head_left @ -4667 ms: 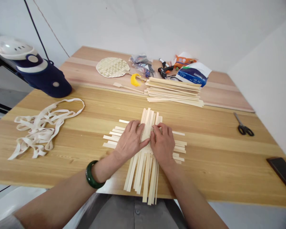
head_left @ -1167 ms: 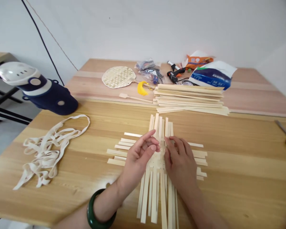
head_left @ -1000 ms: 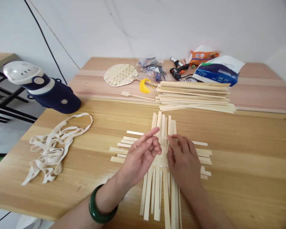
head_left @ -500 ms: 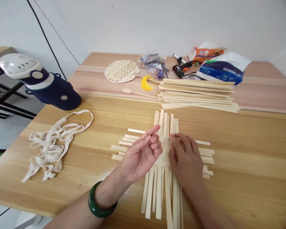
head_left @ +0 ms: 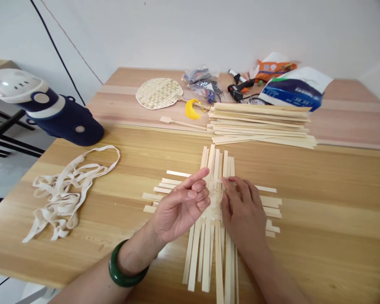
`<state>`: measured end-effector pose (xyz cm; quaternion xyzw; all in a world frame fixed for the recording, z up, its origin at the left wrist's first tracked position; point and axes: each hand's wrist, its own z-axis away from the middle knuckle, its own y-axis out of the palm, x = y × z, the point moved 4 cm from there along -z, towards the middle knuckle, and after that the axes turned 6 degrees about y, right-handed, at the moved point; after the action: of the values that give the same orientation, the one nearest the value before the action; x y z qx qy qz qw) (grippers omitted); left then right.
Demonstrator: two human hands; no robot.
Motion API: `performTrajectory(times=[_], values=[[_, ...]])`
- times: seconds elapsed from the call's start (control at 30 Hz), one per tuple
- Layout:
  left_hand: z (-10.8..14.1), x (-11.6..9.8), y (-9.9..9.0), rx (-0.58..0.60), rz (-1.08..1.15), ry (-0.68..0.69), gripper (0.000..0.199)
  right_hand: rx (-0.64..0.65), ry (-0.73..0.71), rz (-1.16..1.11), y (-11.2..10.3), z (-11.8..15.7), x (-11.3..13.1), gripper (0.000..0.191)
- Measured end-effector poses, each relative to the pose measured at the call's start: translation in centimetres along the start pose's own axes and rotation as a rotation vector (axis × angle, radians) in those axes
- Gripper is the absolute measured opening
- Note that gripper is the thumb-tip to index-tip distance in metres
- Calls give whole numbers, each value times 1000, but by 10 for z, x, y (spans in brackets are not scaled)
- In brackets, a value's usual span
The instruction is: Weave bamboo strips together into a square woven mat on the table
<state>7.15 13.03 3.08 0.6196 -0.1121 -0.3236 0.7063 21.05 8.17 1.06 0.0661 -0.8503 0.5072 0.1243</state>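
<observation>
Flat pale strips [head_left: 195,257] lie crossed and interlaced on the wooden table, some running away from me and others sideways. Raised above their left part is my left hand [head_left: 183,207], palm turned up, with the index finger extended and the other fingers curled; nothing shows in it. A green bangle [head_left: 117,270] circles that wrist. My right hand [head_left: 245,207] rests palm down on the right side of the woven middle, its fingers spread over the strips and touching them. The two hands cover part of the weave.
A stack of strips [head_left: 262,122] lies behind. Farther back are a woven fan [head_left: 160,93], a yellow tassel [head_left: 191,109], plastic bags [head_left: 202,82], a glue gun [head_left: 239,89] and a blue packet [head_left: 291,95]. At left are a white ribbon [head_left: 79,179] and a dark blue container [head_left: 66,122].
The whole view has shifted slightly, so everything sits a little farther left. My left thumb has drawn back from the index finger. My right hand stays on the strips.
</observation>
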Motion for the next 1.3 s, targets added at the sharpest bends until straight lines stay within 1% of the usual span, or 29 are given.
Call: performTrajectory(times=[0.23, 0.43, 0.73, 0.93, 1.17, 1.3], values=[[-1, -6, 4, -49, 41, 22, 36, 2, -4, 7, 0, 0, 0, 33], [-1, -5, 3, -61, 135, 1, 20, -11, -2, 6, 0, 0, 0, 33], [-1, -4, 3, -109, 181, 19, 17, -20, -9, 18, 1, 0, 0, 32], [-2, -3, 1, -52, 140, 23, 18, -19, -3, -1, 1, 1, 0, 32], [-1, 0, -5, -34, -53, 45, 23, -25, 5, -15, 0, 2, 1, 32], [0, 1, -4, -11, -88, 37, 26, -26, 0, 1, 1, 3, 1, 32]])
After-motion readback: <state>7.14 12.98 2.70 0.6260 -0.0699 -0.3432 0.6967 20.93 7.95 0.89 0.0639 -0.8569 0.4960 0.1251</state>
